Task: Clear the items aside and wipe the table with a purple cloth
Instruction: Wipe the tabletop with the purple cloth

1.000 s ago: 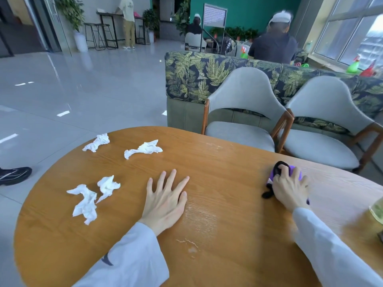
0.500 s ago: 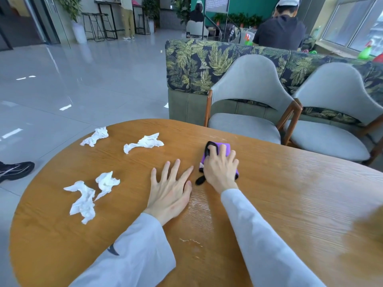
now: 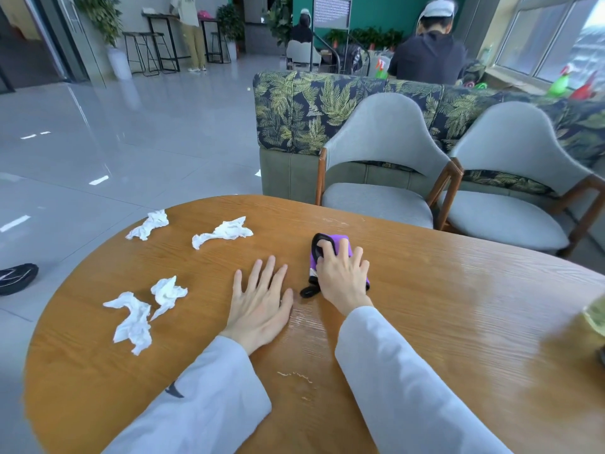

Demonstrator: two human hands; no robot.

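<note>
Closest to the camera there's some dried crumbs/streaks point(image 3: 296, 376) on the table point(image 3: 425, 339), between the two sleeves. Left hand point(image 3: 260, 304) is flat on the wood, fingers spread apart, holding nothing, looks like it's just bracing. Just beside it the right hand point(image 3: 342, 276) is pressed down on the cloth point(image 3: 330, 253), palm over it, fingers slightly fanned and curled over the far edge, so it's pinned rather than pinched

The cloth is purple with black trim, bunched into a pad near the middle of the table. My guess: soft, light, zero stiffness, so it'll bunch or slip out from under the palm unless you keep flat pressure on it. Best hold is probably exactly that, whole hand on top. The wood looks glossy so it should slide easy

Left side has four crumpled tissues point(image 3: 134, 322), two nearer, two farther, all well apart from the cloth. Super light, would blow or drag with any swipe

Containers: only a blurry greenish glass-looking thing point(image 3: 594, 314) at the right edge, can't tell what's in it

Beyond the table, two grey chairs point(image 3: 386, 139)
</note>
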